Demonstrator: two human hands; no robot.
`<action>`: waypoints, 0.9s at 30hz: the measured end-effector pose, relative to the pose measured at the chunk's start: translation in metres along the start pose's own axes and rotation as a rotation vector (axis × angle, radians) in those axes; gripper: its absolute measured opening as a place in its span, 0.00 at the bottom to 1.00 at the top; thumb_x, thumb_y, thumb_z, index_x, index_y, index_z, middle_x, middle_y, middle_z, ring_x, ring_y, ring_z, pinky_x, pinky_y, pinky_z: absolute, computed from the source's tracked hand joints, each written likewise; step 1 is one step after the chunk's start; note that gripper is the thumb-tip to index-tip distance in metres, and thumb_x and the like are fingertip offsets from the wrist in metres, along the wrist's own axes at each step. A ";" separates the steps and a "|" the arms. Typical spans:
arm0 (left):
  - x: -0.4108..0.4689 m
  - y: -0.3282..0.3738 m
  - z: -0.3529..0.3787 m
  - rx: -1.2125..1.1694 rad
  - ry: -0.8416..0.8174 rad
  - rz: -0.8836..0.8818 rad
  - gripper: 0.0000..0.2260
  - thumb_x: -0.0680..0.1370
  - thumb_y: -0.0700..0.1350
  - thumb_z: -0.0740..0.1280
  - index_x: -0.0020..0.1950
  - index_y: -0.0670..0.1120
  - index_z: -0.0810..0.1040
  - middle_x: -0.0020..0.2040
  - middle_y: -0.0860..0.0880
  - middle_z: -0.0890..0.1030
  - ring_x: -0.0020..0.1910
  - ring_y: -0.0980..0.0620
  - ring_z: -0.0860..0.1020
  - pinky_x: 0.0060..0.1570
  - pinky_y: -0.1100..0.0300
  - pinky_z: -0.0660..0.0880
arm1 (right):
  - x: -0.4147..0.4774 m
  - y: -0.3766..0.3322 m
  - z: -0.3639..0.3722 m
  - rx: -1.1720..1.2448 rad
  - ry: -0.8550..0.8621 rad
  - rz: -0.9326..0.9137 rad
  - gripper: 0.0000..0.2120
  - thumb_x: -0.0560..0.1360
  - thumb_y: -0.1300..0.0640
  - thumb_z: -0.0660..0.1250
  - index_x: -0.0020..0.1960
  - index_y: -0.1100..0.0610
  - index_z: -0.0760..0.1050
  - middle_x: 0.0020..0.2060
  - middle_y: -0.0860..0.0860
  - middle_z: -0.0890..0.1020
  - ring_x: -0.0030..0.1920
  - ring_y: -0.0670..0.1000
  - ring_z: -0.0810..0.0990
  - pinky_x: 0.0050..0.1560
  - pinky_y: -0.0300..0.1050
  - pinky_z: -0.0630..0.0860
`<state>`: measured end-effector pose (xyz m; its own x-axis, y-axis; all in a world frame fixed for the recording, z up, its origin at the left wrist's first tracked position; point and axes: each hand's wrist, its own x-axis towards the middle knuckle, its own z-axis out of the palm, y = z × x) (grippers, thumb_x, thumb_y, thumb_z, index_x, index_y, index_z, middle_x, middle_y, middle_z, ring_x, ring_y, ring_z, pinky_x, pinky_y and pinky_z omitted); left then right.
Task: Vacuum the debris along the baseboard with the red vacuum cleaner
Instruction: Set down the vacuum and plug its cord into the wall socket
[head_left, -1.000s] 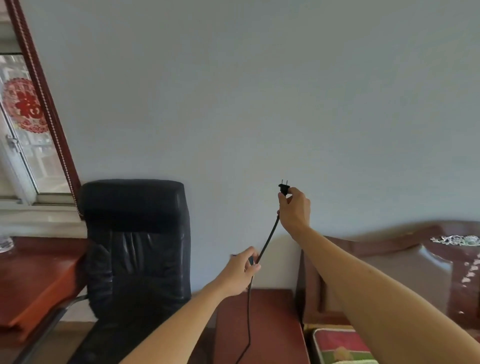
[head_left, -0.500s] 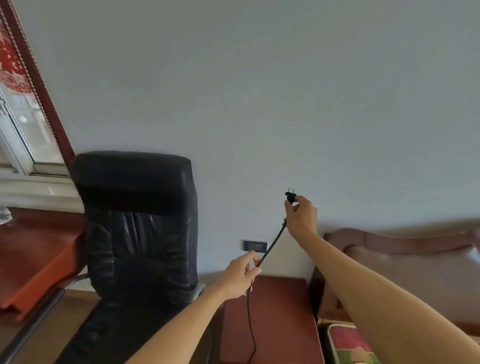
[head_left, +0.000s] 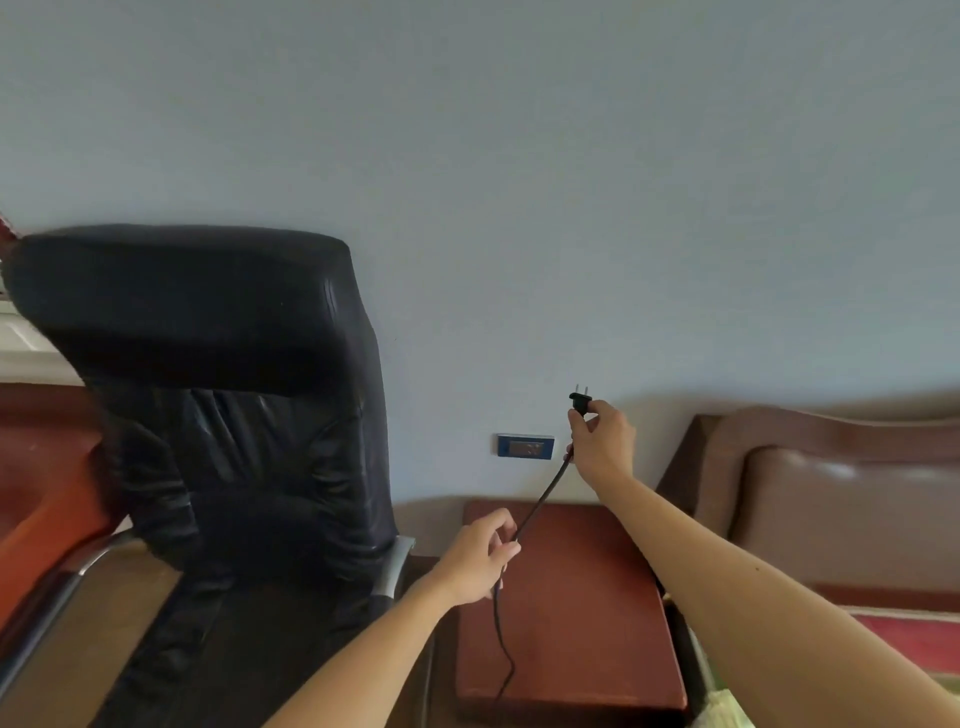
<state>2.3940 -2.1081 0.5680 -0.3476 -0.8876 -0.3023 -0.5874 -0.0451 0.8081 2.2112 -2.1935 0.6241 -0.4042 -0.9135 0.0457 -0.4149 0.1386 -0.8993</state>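
Note:
My right hand (head_left: 602, 441) pinches a black two-pin plug (head_left: 580, 401), prongs pointing up, just right of and slightly above a blue wall socket (head_left: 524, 446). The black power cord (head_left: 540, 501) runs down from the plug through my left hand (head_left: 480, 558), which is closed loosely around it, then trails over the bedside table toward the bottom of the view. The red vacuum cleaner, the baseboard and the debris are out of view.
A black leather office chair (head_left: 223, 415) stands at the left against the pale wall. A reddish-brown bedside table (head_left: 587, 623) sits below the socket. A brown padded headboard (head_left: 841, 493) and bed fill the right. A red desk (head_left: 36, 478) is at far left.
The view has tilted down and closer to the wall: the window has left the frame and the socket is in plain view. Both hands, with plug and cord, are nearer the socket.

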 end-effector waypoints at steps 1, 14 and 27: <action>0.007 -0.007 0.001 0.000 -0.007 -0.014 0.03 0.83 0.44 0.62 0.51 0.46 0.69 0.38 0.45 0.74 0.33 0.50 0.78 0.35 0.49 0.82 | 0.005 0.009 0.007 -0.003 -0.004 0.015 0.11 0.80 0.59 0.64 0.60 0.61 0.77 0.33 0.56 0.79 0.35 0.60 0.83 0.40 0.59 0.82; 0.102 -0.096 0.038 -0.012 -0.088 -0.201 0.04 0.84 0.46 0.61 0.56 0.46 0.69 0.40 0.46 0.74 0.33 0.52 0.77 0.39 0.42 0.83 | 0.077 0.131 0.102 -0.091 -0.125 0.158 0.08 0.79 0.57 0.65 0.53 0.60 0.78 0.30 0.53 0.78 0.34 0.60 0.81 0.40 0.55 0.80; 0.152 -0.158 0.087 -0.036 -0.106 -0.291 0.04 0.83 0.46 0.62 0.56 0.50 0.69 0.40 0.50 0.76 0.40 0.52 0.81 0.42 0.55 0.84 | 0.104 0.210 0.151 -0.149 -0.252 0.167 0.07 0.80 0.56 0.63 0.54 0.56 0.77 0.28 0.51 0.79 0.35 0.59 0.82 0.43 0.57 0.80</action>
<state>2.3701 -2.1965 0.3507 -0.2436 -0.7826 -0.5729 -0.6480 -0.3081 0.6965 2.2052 -2.3169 0.3741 -0.2700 -0.9368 -0.2225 -0.4819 0.3316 -0.8111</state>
